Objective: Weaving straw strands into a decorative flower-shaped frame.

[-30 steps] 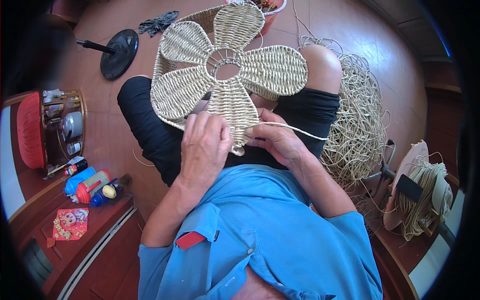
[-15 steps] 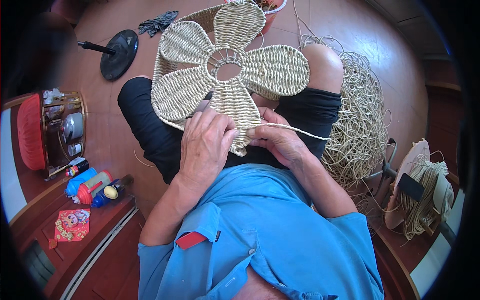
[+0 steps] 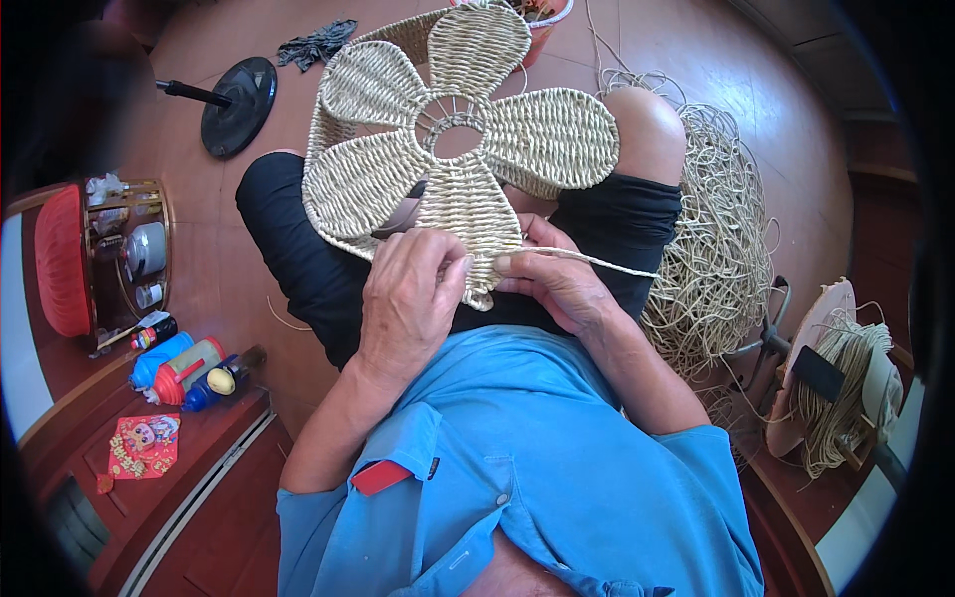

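Note:
Across my lap rests a woven straw-coloured basket [image 3: 373,189] whose face is shaped like a flower, with several petals round an open ring. The petal nearest me [image 3: 466,214] tapers to a small looped end at my belly. My left hand [image 3: 413,284] has its fingers bent over the left edge of that petal, pinching it. On the petal's right edge my right hand [image 3: 557,279] grips with the thumb on top and fingers tucked behind. A strand of straw cord [image 3: 607,263] leads from beside that thumb off to the right. Some fingertips are hidden by the weave.
A big tangled heap of cord [image 3: 711,239] lies on the floor at my right, near a wooden reel wound with cord [image 3: 841,398]. At the far left stands a black round base [image 3: 239,107] with a rod. Bottles [image 3: 184,373] are grouped at left.
The view has shifted very slightly, so everything sits a touch further right. Both hands keep their places on the petal, with no clear movement of the cord.

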A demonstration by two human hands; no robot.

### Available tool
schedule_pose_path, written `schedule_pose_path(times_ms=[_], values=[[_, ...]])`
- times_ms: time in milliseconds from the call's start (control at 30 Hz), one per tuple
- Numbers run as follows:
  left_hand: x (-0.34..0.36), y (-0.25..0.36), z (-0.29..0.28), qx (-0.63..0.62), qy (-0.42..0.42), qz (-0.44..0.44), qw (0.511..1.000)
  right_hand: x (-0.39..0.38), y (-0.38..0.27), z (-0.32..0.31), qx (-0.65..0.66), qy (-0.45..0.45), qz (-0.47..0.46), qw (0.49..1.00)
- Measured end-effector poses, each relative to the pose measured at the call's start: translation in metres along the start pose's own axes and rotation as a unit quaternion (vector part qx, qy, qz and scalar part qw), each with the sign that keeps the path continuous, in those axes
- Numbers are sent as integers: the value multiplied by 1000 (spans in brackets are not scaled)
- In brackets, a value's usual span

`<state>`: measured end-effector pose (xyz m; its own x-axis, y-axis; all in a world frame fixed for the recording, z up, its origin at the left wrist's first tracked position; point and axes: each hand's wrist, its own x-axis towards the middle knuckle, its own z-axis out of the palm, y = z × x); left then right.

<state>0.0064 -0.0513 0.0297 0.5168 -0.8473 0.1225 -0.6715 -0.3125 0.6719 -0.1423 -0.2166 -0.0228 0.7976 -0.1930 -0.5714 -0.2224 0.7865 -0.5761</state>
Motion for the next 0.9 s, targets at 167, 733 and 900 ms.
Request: schedule_pose_path(times_ms=[167, 733, 900], values=[[9, 0, 2, 8, -8, 47, 999, 2, 2, -1, 3, -11, -17, 1000], [6, -14, -38, -547, -95, -262, 790, -2, 4, 9, -40, 19, -75, 996], [-19, -76, -90, -619, 109, -297, 719, -3, 6, 9, -23, 18, -76, 997]])
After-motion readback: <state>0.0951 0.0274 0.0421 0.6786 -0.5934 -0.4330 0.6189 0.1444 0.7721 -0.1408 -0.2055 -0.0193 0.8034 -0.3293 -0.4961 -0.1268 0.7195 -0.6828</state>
